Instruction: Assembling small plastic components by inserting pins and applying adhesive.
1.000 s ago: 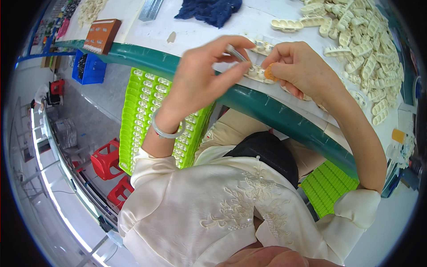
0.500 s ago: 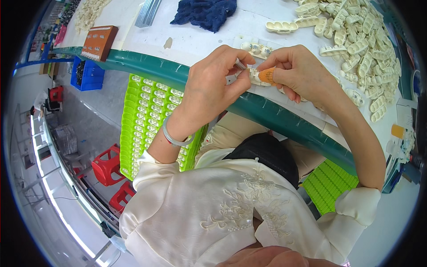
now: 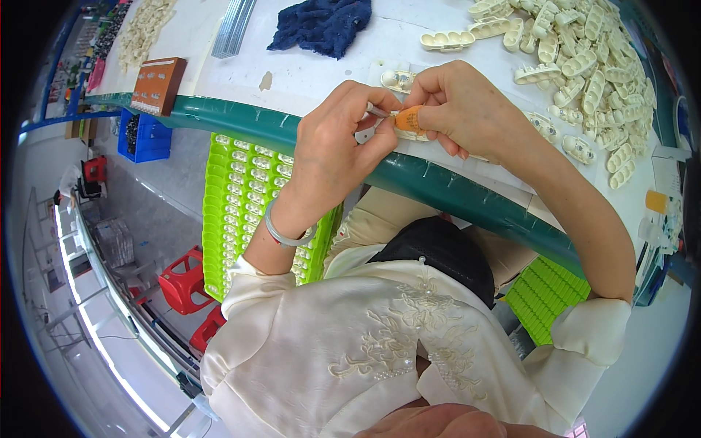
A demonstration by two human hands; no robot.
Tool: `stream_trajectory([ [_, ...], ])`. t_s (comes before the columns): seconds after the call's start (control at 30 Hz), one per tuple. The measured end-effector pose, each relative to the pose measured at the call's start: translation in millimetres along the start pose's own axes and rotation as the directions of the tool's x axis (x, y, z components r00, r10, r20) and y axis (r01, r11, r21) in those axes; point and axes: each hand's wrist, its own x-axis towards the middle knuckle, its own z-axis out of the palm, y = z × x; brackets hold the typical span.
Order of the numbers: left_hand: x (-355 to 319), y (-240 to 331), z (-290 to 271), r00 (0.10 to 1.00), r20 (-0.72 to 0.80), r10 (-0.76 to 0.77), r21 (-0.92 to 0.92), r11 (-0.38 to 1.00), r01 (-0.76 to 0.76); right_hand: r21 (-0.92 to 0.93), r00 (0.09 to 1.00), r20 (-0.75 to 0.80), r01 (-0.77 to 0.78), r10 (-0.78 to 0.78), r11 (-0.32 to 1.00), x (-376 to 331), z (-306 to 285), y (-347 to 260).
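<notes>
One cream part (image 3: 414, 136), mostly hidden, lies between the two hands on the pale surface (image 3: 226, 91), close to the green front edge (image 3: 467, 191). Its long axis seems to run left to right, roughly along that edge and dipping slightly toward the right; which end is its front I cannot tell.

Just over it is a small orange piece (image 3: 410, 119) at the right hand's (image 3: 471, 109) fingertips; that grip is pinched closed around it, though whether it is loose or wrapped on a finger is unclear. The left hand's (image 3: 336, 135) grip is closed on a slim grey tool (image 3: 377, 110), which slants down to the right, toward the orange piece; its tip is hidden.

With both hands crowded over so little of the part, the tool could skid and scratch it or catch a right fingertip, should the pinch loosen. Uneven pressure could also turn the part off its line or push it toward the nearby edge.

Just behind lies another cream part (image 3: 398, 80), which a knuckle could nudge. Farther right rises a heap of cream parts (image 3: 584, 66); a dark blue cloth (image 3: 321, 25) lies beyond the hands, well apart.
</notes>
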Motion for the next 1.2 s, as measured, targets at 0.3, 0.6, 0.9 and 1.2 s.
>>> stream_trajectory([
  [0.3,15.2,-46.7,-38.1,0.915,-0.320,-0.245,-0.291,0.945,0.151,-0.007,0.998,-0.017,-0.059,0.059,0.998,4.7,3.1,-3.4],
  [0.6,30.7,-73.6,-24.8,0.956,-0.267,-0.119,0.177,0.969,0.170,0.021,0.994,-0.014,-0.110,0.110,0.994,4.5,4.0,3.3],
  [0.9,9.1,-50.9,-15.6,0.948,-0.254,0.189,0.308,0.946,-0.106,-0.211,1.000,0.016,0.004,-0.001,0.978,9.2,2.7,1.1],
  [1.2,-8.4,-30.4,9.0,0.947,0.009,0.320,0.184,0.931,-0.316,-0.141,0.994,-0.008,0.104,-0.106,0.985,-13.1,-4.9,13.6],
])
